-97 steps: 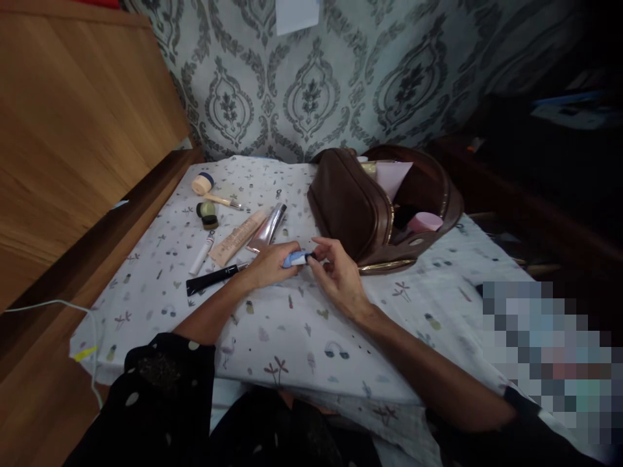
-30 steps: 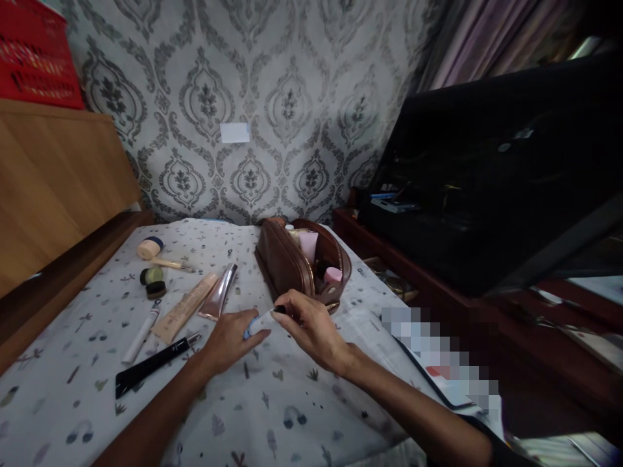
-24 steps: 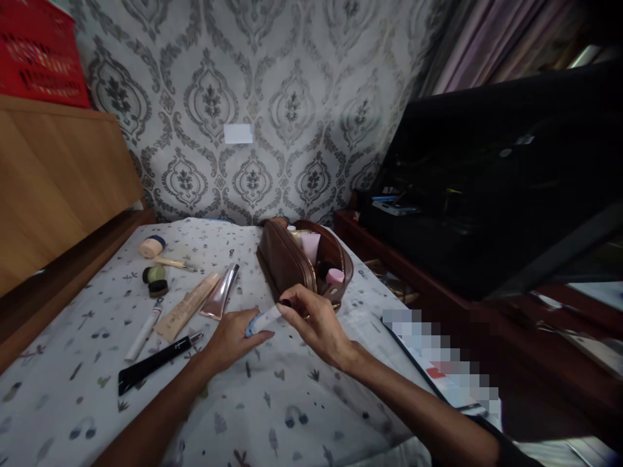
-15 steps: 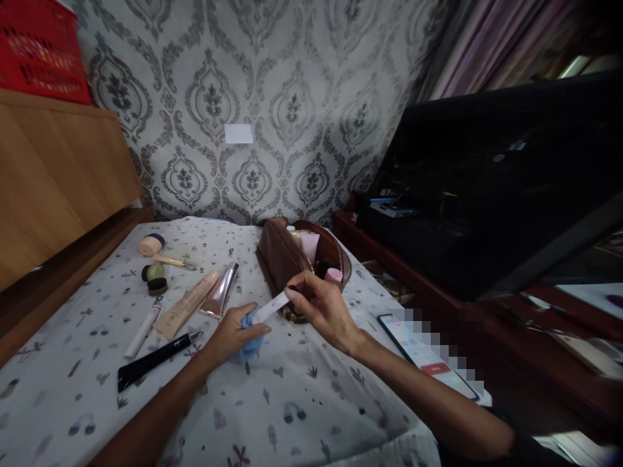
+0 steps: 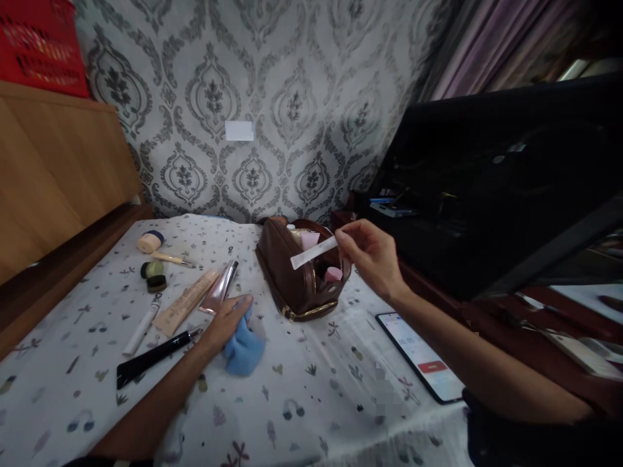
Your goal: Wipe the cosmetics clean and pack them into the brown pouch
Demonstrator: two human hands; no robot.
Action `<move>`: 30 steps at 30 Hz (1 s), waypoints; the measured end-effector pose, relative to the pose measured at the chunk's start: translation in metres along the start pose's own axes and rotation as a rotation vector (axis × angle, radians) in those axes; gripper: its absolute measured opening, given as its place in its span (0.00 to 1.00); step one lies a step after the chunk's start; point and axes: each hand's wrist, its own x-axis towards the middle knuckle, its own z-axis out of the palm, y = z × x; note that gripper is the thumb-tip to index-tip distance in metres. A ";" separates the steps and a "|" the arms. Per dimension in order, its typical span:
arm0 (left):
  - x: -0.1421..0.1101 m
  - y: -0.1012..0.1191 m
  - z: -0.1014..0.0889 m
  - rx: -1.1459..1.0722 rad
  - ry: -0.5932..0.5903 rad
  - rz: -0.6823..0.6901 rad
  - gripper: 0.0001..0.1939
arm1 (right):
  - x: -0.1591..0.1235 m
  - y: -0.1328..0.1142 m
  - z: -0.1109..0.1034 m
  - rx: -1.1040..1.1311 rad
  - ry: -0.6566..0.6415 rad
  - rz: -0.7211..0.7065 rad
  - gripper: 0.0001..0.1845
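My right hand (image 5: 372,255) pinches one end of a slim white tube (image 5: 314,251) and holds it over the open brown makeup bag (image 5: 282,266). Inside the bag show a pink-capped item (image 5: 333,275) and a pale pink tube (image 5: 310,240). My left hand (image 5: 228,322) is closed on a light blue cloth (image 5: 244,348), which hangs down onto the tablecloth. Close to that hand lie a shiny pink tube (image 5: 220,288), a beige tube (image 5: 187,301) and a black tube with a silver tip (image 5: 153,359).
A white pen-like tube (image 5: 141,327), a green-and-black round item (image 5: 154,270), a brush (image 5: 170,259) and a beige jar with a blue lid (image 5: 150,241) lie at the left. A lit phone (image 5: 421,357) rests at the right. Behind stands a patterned wall (image 5: 292,162).
My right hand has moved up and right with the white tube, out of the blue cloth and over the bag. My left hand has shifted slightly left, still holding the cloth.
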 end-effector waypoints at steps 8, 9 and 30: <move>-0.002 0.000 0.003 0.059 -0.105 0.025 0.32 | 0.043 0.005 -0.034 -0.425 0.094 -0.142 0.11; -0.002 0.000 0.003 0.059 -0.110 0.026 0.32 | 0.047 0.008 -0.034 -0.486 0.083 -0.155 0.10; -0.004 0.001 0.002 0.141 -0.225 0.062 0.29 | 0.069 0.062 0.006 -0.985 -0.239 -0.061 0.15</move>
